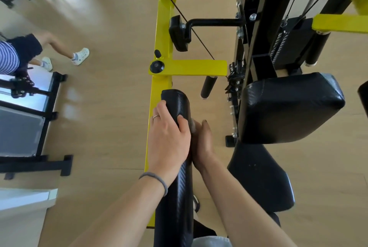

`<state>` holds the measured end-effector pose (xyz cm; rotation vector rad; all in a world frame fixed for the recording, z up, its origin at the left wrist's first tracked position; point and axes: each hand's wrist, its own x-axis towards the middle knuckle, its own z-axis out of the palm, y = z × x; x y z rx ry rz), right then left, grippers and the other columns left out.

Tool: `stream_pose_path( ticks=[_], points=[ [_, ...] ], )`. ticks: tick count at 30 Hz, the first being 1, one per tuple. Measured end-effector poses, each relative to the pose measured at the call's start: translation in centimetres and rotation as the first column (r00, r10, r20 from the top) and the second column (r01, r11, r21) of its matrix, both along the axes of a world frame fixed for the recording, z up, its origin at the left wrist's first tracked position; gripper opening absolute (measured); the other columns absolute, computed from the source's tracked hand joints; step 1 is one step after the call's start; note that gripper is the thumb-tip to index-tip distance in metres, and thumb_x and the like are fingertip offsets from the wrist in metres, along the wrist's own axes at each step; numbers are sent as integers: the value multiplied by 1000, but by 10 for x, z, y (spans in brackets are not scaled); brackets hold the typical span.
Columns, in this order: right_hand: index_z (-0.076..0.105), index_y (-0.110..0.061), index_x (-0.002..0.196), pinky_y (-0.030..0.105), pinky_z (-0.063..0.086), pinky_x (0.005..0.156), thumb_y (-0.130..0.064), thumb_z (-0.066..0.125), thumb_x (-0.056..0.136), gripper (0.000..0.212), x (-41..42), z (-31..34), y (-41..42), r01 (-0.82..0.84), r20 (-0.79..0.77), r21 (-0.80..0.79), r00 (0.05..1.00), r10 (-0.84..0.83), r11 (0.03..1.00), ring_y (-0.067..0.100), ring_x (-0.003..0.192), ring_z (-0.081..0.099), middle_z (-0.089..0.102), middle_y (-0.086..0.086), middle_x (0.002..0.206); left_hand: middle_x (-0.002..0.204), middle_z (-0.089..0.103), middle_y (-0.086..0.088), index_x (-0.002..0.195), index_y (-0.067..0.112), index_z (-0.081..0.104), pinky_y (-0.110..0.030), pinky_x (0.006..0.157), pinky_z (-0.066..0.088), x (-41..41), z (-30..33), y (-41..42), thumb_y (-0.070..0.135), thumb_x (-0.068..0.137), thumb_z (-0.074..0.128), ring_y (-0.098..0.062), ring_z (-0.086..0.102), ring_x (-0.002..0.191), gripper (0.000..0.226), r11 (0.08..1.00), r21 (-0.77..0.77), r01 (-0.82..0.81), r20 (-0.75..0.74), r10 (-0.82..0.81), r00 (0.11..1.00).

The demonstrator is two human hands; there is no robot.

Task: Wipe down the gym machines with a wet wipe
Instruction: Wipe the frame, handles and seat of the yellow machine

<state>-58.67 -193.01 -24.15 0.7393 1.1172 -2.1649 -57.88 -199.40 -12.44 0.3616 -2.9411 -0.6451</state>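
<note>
A long black padded arm pad (176, 197) of the yellow-framed gym machine (159, 27) runs up the middle of the view. My left hand (169, 137) grips the pad near its far end, fingers curled over its left side and thumb on top. My right hand (201, 141) lies against the pad's right side, its fingers mostly hidden. A small blurred bit of pale wet wipe (192, 126) shows at its fingertips, between the hand and the pad.
The black seat (262, 175) and back pad (290, 107) sit to the right, with cables and black uprights (256, 27) behind. Another person's legs (65, 51) stand on the wooden floor at left, near a black rack (47, 127) beside the window.
</note>
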Motion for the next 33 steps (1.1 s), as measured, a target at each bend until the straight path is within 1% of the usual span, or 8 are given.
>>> stream_pose_path(
  ticks=[4,7,14,19,23,26,30,33],
  points=[
    [56,-38,144,40,27,122,-68,20,92,69,17,24,13,-24,-143,185,988,51,982,10,139,47,58,-9,146,129,56,-15,136,9,36,-40,88,46,0,-1,0,24,100,48,-32,53,114,41,1000,-9,-5,-7,5,1000],
    [59,-50,130,32,36,106,-70,21,94,56,18,41,16,-67,-243,239,962,126,969,5,129,49,58,-11,143,131,55,-14,137,9,37,-40,89,45,0,1,1,23,100,47,-32,53,116,41,1000,-9,-10,-11,10,1000],
    [69,-36,111,40,44,104,-81,27,80,69,-49,56,12,-138,-180,363,960,215,922,18,116,61,70,-2,123,131,55,-16,136,8,38,-41,91,42,-1,-1,2,20,99,47,-33,50,117,39,1000,-8,-21,-6,21,1000],
    [46,-47,145,28,36,106,-53,19,107,46,36,55,9,-75,-290,380,937,195,922,0,126,47,51,-24,135,128,55,-14,134,10,38,-44,90,43,0,-1,3,22,99,46,-34,50,114,38,1000,-1,-30,0,30,1000],
    [71,-35,110,40,43,108,-85,24,87,73,-36,39,5,-157,-204,297,953,223,942,17,115,63,72,-4,118,129,55,-15,134,10,38,-44,92,42,0,-1,2,22,99,45,-35,49,117,38,1000,-7,-30,4,30,1000],
    [71,-29,95,31,45,96,-59,19,104,61,-62,35,10,-104,-202,233,967,152,967,13,99,64,73,-1,103,130,55,-16,134,10,37,-43,91,41,-1,-1,2,21,100,45,-35,49,118,37,1000,-14,-21,8,21,1000],
    [70,-30,121,41,41,112,-79,21,82,79,-21,25,6,-153,-131,236,974,187,960,21,124,60,69,4,129,130,53,-16,133,8,38,-41,88,39,-1,0,2,20,99,45,-36,48,117,36,1000,-4,-18,6,18,1000],
    [55,-31,144,38,33,117,-82,18,83,88,41,17,6,-202,-34,256,976,217,946,19,139,47,56,-1,148,130,53,-16,132,8,38,-41,86,40,0,0,2,21,100,45,-36,49,115,35,1000,0,-3,5,3,1000]
  ],
)
